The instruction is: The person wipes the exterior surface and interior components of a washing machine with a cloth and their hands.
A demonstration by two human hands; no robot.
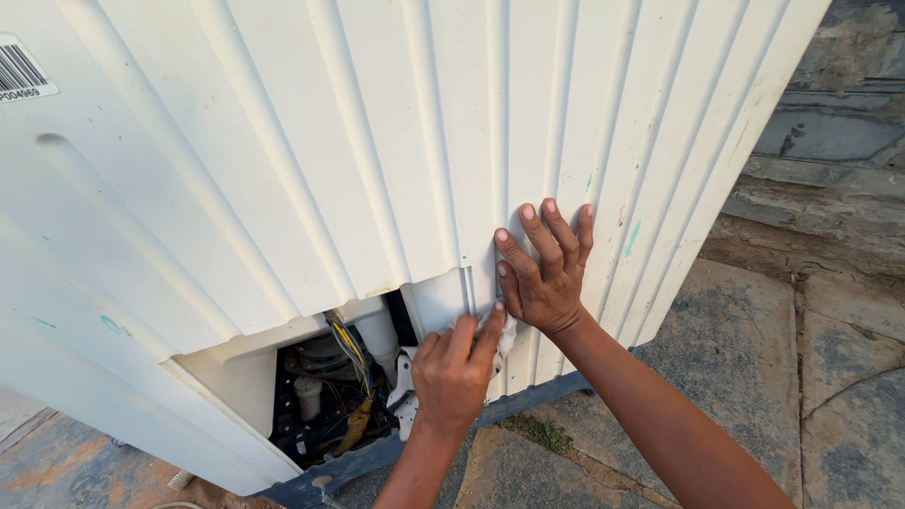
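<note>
A large white ribbed appliance casing [311,160], like the back of a washing machine, fills most of the view and leans away. My right hand [545,266] lies flat against its ribbed panel, fingers spread upward. My left hand [454,372] is closed on a small white cloth [506,332] pressed to the lower edge of the panel. Beside it an opening [330,391] shows wires, a white hose and dark parts inside.
A blue base frame [528,401] runs along the bottom of the casing. Grey stone paving [754,349] with a cracked joint and a tuft of grass lies below. A rough stone wall [830,141] stands at right. A barcode sticker [24,71] sits top left.
</note>
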